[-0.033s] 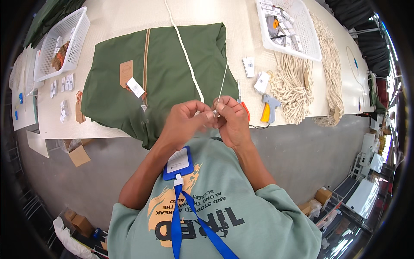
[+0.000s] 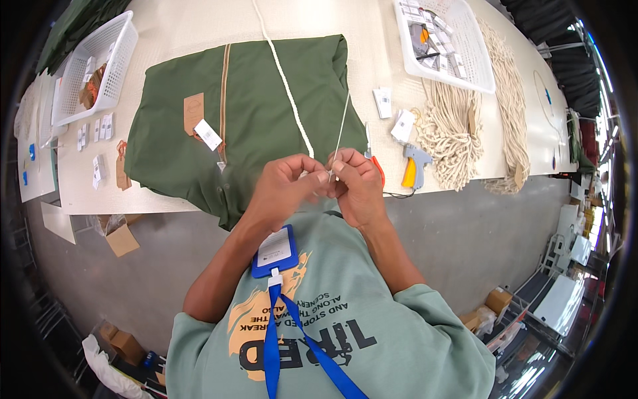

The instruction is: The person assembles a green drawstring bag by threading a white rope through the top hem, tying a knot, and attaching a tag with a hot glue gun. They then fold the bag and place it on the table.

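Note:
A thick white cord runs from the far edge over the folded dark green garment down to my left hand. My left fingers are closed in a pinch on its end. Close against them, my right hand pinches a thin pale string, stretched taut from the garment's right edge. Both sets of fingertips meet just off the garment's near edge; exactly how cord and string join there is hidden. A brown tag and a white tag lie on the garment beside its zipper.
Right of my hands lie red-handled scissors, partly hidden, a grey and yellow tagging gun, white tags and bundled cords. White baskets stand at the far right and left. The table's front edge is near.

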`<state>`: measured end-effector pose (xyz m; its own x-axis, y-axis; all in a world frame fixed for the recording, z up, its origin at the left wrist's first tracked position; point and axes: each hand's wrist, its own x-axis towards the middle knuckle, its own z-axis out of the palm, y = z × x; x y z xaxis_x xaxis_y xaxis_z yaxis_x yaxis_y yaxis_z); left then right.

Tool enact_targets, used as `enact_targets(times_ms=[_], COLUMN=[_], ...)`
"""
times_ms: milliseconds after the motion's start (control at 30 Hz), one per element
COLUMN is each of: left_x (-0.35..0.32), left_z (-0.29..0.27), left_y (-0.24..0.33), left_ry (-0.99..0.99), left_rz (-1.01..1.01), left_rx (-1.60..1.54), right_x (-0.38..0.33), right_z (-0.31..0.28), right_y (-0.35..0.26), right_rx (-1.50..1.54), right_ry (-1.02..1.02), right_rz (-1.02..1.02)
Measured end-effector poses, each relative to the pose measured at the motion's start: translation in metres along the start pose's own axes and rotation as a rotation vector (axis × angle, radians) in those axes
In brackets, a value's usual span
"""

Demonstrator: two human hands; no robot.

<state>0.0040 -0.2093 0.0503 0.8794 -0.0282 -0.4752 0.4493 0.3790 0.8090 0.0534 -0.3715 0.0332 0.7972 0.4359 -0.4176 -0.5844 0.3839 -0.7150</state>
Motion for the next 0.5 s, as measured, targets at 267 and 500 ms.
enact_targets(times_ms=[267, 500], left_x=[0.008, 0.009], left_z=[0.009, 0.016], left_y=[-0.013, -0.022], left_ry=[-0.047, -0.046], left_rz=[0.031, 0.008], left_rx=[0.025, 0.259], right_x=[-0.011, -0.022], right_z=[-0.019, -0.033], right_y=[0.002, 0.008], right_rx=[-0.195, -0.306], right_ry=[-0.019, -0.003], right_rz=[-0.247, -0.264])
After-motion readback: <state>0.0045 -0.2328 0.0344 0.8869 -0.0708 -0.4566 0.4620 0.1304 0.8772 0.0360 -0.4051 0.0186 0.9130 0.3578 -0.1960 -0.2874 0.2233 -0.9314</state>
